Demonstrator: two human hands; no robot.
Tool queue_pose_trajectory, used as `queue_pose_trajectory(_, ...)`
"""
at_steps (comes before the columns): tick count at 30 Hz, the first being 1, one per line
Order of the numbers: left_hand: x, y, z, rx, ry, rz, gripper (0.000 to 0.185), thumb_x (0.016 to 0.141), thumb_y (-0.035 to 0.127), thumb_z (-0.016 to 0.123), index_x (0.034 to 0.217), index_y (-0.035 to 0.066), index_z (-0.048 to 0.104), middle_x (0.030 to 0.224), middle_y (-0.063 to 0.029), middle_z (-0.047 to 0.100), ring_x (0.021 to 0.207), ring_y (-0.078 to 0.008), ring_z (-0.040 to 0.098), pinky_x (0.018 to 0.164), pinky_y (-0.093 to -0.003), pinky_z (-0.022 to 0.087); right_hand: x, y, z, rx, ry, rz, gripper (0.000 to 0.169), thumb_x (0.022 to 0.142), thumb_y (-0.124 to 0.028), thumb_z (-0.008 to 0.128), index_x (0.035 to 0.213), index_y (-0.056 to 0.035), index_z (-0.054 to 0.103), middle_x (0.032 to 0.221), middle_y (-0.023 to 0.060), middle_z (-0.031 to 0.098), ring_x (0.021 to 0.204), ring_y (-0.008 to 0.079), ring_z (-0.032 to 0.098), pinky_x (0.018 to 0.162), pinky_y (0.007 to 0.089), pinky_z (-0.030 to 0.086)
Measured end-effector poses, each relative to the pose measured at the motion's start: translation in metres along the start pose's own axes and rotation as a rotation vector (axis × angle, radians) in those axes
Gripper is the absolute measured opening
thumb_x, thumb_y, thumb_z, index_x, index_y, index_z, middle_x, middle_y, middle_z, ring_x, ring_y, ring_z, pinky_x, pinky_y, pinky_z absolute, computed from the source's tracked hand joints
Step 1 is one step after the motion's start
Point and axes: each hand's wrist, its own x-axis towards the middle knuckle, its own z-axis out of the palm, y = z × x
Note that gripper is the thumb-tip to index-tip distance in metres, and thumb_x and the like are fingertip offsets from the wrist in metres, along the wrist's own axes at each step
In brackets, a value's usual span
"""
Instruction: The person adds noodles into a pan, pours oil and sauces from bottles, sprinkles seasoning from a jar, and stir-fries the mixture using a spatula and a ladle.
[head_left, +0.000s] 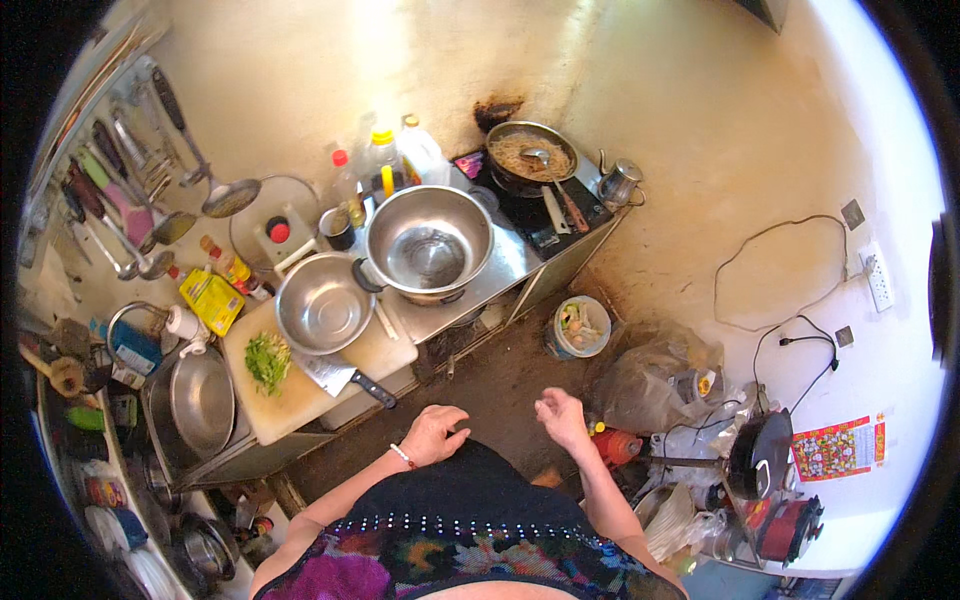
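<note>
My left hand (435, 435) hangs in front of my body, empty, thumb and fingers apart. My right hand (560, 416) is also empty, fingers loosely curled and apart. Nearest the left hand is a cleaver (345, 376), its black handle jutting past the edge of a cutting board (315, 405). Chopped greens (268, 363) lie on the board's left part. Behind the cleaver a steel bowl (326, 304) rests on the board. A larger steel pot (430, 240) stands on the metal counter to its right. Farther back, a frying pan (532, 154) on the cooktop holds brownish food and a spoon.
A scrap bucket (577, 327) stands on the floor by the counter. Plastic bags (660, 382) and a red bottle (616, 444) crowd the right side. A sink with a steel basin (202, 401) lies left. Bottles (382, 154) and a kettle (621, 182) line the wall; ladles (229, 196) hang left.
</note>
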Motion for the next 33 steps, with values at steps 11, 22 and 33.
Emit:
queue_pose_trajectory(11,0.182,-0.019,0.043,-0.48,0.039,-0.316,0.021,0.072,0.007,0.068,0.09,0.0,0.061,0.084,-0.0051,0.063,0.078,-0.0094,0.059,0.069,-0.0246,0.049,0.281,-0.05,-0.111,-0.435,0.409,-0.323,0.04,0.071,-0.016,0.062,0.105,-0.0005,0.049,0.095,0.023,0.056,0.085,0.0388,0.055,0.072,0.0423,0.046)
queue_pose_trajectory(22,0.344,-0.045,0.056,-1.026,0.19,-0.647,0.048,0.074,0.006,0.066,0.116,0.006,0.044,0.094,-0.0052,0.058,0.079,-0.0129,0.057,0.067,-0.0252,0.047,0.434,-0.033,-0.113,-0.597,0.027,-0.252,0.057,0.073,-0.006,0.057,0.124,0.0008,0.033,0.1,0.0299,0.049,0.083,0.042,0.054,0.07,0.0445,0.046)
queue_pose_trajectory(33,0.445,-0.084,0.085,-1.193,0.399,-0.938,0.048,0.083,0.025,0.057,0.121,0.006,0.035,0.096,-0.0108,0.053,0.083,-0.0198,0.056,0.069,-0.0359,0.05,0.44,-0.039,-0.248,-0.363,-0.232,-0.352,0.039,0.077,-0.006,0.05,0.116,0.0,0.046,0.092,0.0266,0.057,0.088,0.0395,0.056,0.076,0.0411,0.044)
